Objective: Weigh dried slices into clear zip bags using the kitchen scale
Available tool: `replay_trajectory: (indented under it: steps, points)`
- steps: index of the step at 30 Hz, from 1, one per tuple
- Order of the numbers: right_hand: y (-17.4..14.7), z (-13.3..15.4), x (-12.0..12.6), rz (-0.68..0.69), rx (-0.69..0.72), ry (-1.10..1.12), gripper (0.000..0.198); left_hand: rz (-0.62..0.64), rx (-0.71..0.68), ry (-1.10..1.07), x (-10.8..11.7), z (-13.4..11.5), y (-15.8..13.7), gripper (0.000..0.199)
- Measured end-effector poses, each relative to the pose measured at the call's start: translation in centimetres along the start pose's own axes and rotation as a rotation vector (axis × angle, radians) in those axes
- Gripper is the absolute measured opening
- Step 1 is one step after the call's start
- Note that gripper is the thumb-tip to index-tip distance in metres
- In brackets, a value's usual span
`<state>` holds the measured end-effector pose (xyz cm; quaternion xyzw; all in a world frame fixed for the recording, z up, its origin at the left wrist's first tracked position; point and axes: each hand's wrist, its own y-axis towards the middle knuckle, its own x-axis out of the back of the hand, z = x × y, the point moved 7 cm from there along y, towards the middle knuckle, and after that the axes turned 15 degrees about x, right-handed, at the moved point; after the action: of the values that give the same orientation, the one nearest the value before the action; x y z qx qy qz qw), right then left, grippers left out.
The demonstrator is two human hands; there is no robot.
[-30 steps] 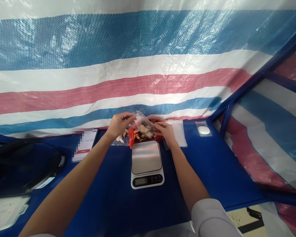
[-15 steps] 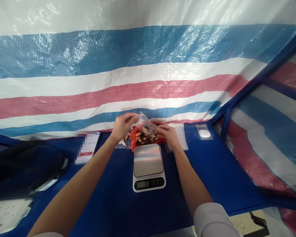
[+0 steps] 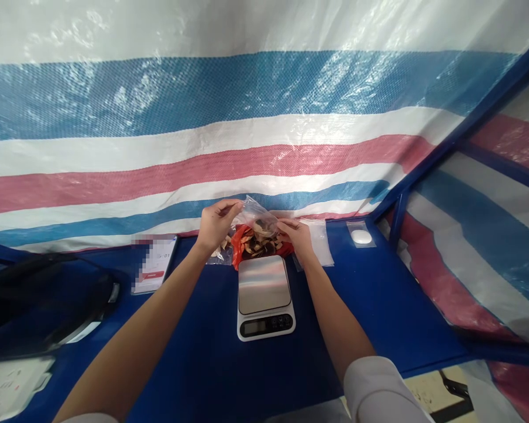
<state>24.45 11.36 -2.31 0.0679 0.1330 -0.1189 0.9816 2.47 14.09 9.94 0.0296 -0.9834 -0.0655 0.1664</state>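
Observation:
A clear plastic bag [image 3: 256, 210] with some brownish dried pieces in its lower part hangs between my two hands. My left hand [image 3: 218, 222] pinches its upper left corner. At its right side, my right hand [image 3: 296, 235] is closed on the edge. Below the bag lies an open red bag [image 3: 238, 242] full of dried brown slices [image 3: 264, 245], whose exact kind I cannot make out. Right in front stands a white digital kitchen scale [image 3: 265, 296] with a bare metal plate; its display shows no readable number.
Left of the red bag is another clear bag [image 3: 223, 254] of pale pieces. Flat clear bags [image 3: 321, 242] lie to the right, then a white round object [image 3: 361, 236] on a small bag. A phone [image 3: 156, 264], a black strap-like item [image 3: 83, 311] and a power strip [image 3: 15, 382] lie left.
The view has shifted slightly. Both hands stay on the clear bag, which is raised and stretched a little to the upper left; the scale has not moved.

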Motion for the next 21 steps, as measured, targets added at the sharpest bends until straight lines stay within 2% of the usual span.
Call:
replay_trajectory:
  steps: [6,10,13,18,21]
  points:
    - [-0.5,-0.3,-1.3,0.045,-0.085,0.074,0.034,0.112,0.018,0.06,-0.9,0.1,-0.7,0.033]
    - [-0.6,-0.5,-1.1,0.047,-0.135,0.086,0.032,0.072,0.021,0.053,-0.3,0.2,-0.7,0.03]
    - [-0.5,0.0,-0.8,0.017,-0.094,0.038,0.032,0.04,0.022,0.032,0.0,0.1,-0.7,0.027]
    - [-0.5,0.8,-1.4,0.03,-0.024,-0.001,0.033,0.103,0.014,0.01,-0.7,-0.6,-0.8,0.031]
    - [-0.3,1.0,-1.2,0.024,0.005,-0.028,0.034,0.083,-0.006,0.005,-0.5,-0.9,-0.6,0.034]
